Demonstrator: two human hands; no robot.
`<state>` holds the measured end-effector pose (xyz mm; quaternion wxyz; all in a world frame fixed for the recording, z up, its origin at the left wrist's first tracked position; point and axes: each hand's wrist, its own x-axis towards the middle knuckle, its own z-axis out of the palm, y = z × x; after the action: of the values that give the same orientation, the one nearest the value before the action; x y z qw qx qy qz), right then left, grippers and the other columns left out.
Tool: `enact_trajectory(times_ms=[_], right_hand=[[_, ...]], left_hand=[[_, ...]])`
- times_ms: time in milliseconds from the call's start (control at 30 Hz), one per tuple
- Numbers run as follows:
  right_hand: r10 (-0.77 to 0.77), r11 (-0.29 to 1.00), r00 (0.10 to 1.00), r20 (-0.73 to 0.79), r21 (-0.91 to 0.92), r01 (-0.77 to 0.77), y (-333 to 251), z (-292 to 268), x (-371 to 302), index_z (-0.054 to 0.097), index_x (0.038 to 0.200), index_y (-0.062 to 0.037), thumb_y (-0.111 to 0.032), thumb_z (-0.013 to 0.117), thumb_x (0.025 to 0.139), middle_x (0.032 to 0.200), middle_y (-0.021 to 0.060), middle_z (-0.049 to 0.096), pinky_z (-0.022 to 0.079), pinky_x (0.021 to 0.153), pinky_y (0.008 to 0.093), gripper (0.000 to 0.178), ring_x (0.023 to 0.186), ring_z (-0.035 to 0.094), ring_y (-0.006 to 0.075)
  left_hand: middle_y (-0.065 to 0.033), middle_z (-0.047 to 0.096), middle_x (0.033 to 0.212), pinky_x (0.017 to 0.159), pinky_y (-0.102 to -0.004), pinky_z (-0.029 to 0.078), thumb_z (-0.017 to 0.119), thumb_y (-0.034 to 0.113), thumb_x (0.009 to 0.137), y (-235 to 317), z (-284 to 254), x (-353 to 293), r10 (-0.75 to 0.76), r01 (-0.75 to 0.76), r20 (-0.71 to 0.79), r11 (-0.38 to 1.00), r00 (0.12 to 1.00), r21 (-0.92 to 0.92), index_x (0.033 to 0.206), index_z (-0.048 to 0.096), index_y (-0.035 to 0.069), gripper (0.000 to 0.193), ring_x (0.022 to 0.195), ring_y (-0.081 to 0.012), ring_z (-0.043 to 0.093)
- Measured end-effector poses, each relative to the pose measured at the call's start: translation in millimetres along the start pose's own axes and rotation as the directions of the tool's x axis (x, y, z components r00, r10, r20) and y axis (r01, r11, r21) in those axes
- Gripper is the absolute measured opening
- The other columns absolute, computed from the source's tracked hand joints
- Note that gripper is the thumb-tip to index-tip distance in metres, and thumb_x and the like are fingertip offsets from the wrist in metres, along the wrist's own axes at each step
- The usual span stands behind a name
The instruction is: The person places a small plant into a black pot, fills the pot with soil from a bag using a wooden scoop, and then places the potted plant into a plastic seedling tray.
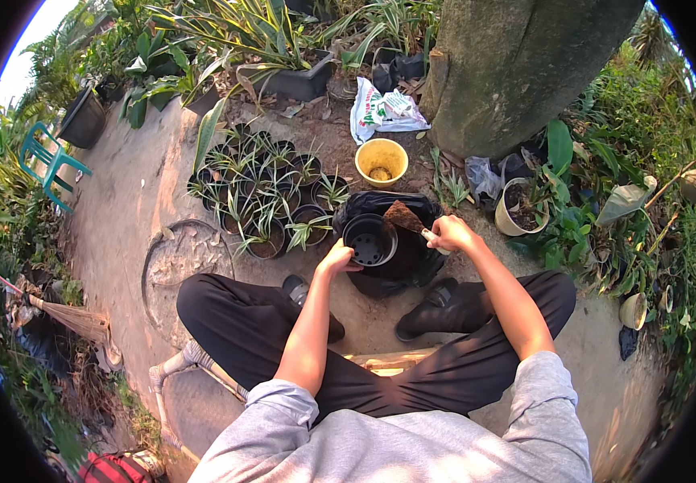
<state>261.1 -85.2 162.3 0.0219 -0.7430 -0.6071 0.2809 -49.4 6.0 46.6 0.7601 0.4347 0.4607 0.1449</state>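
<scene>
My left hand (pixel 338 259) grips the rim of a small black plastic plant pot (pixel 369 241) with drainage holes in its base. No soil shows inside the pot. My right hand (pixel 452 234) is closed round the pale handle of a trowel (pixel 404 216), whose blade carries brown soil. The blade is at the pot's right rim, slightly above it. Below both is a black plastic bag (pixel 414 266), open at the top, with dark contents I cannot make out well. Just beyond the bag stands a yellow bucket (pixel 382 163) with a little residue at the bottom.
Several black pots with young spiky plants (pixel 271 193) cluster to the left of the bag. A white printed sack (pixel 386 110) lies by the tree trunk (pixel 517 72). A cream pot (pixel 522 207) stands right; a broom (pixel 82 318) and green chair (pixel 54 165) are far left.
</scene>
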Motion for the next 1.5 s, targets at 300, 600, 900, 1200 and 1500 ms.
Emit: enact_trajectory(times_ms=[300, 600, 900, 1200, 1500], right_hand=[[-0.314, 0.903, 0.892, -0.324, -0.394, 0.174, -34, 18, -4, 0.071, 0.081, 0.0006, -0.021, 0.084, 0.065, 0.079, 0.0217, 0.069, 0.058, 0.070, 0.0438, 0.030, 0.076, 0.070, 0.0387], [0.105, 0.994, 0.994, 0.004, -0.038, -0.105, -12, 14, -5, 0.074, 0.092, -0.0013, -0.026, 0.083, 0.072, 0.086, 0.0238, 0.070, 0.055, 0.073, 0.0420, 0.033, 0.080, 0.071, 0.0331], [0.310, 0.917, 0.941, 0.134, -0.305, -0.259, 25, 117, 49, 0.076, 0.085, -0.0028, -0.014, 0.075, 0.068, 0.097, 0.0198, 0.072, 0.058, 0.081, 0.0395, 0.020, 0.095, 0.071, 0.0276], [0.501, 0.862, 0.857, 0.122, 0.023, -0.507, -5, 166, 47, 0.070, 0.104, 0.0021, -0.002, 0.071, 0.067, 0.116, 0.0212, 0.067, 0.053, 0.095, 0.0384, 0.038, 0.114, 0.063, 0.0295], [0.381, 0.891, 0.863, -0.333, -0.118, -0.439, 17, 191, 84, 0.055, 0.108, 0.0034, -0.005, 0.056, 0.090, 0.107, 0.0249, 0.063, 0.060, 0.077, 0.0372, 0.020, 0.091, 0.070, 0.0338]], left_hand=[[-0.0136, 0.057, 0.129, 0.088, -0.0522, 0.057, 0.039, -0.005, 0.083, 8, 23, 1, 0.042, -0.042, 0.028, 0.999, 0.999, 0.019, 0.142, 0.037, 0.015, 0.062, 0.105, -0.0324, 0.065], [-0.0148, 0.058, 0.125, 0.081, -0.0488, 0.060, 0.040, -0.001, 0.080, -7, -3, 16, 0.025, -0.032, -0.084, 0.996, 0.996, -0.085, 0.141, 0.035, 0.011, 0.062, 0.096, -0.0342, 0.067], [-0.0184, 0.058, 0.124, 0.080, -0.0491, 0.059, 0.040, 0.000, 0.082, 15, 14, 13, 0.067, -0.080, -0.175, 0.994, 0.982, -0.068, 0.140, 0.031, 0.010, 0.060, 0.096, -0.0356, 0.068], [-0.0209, 0.058, 0.124, 0.083, -0.0494, 0.059, 0.038, -0.003, 0.083, 13, 2, 9, 0.074, -0.087, -0.220, 0.995, 0.973, -0.046, 0.138, 0.031, 0.009, 0.057, 0.100, -0.0383, 0.067], [-0.0179, 0.057, 0.127, 0.080, -0.0487, 0.059, 0.040, 0.003, 0.083, -3, 8, 23, 0.069, -0.067, -0.319, 0.998, 0.945, 0.017, 0.140, 0.036, 0.009, 0.057, 0.098, -0.0329, 0.067]])
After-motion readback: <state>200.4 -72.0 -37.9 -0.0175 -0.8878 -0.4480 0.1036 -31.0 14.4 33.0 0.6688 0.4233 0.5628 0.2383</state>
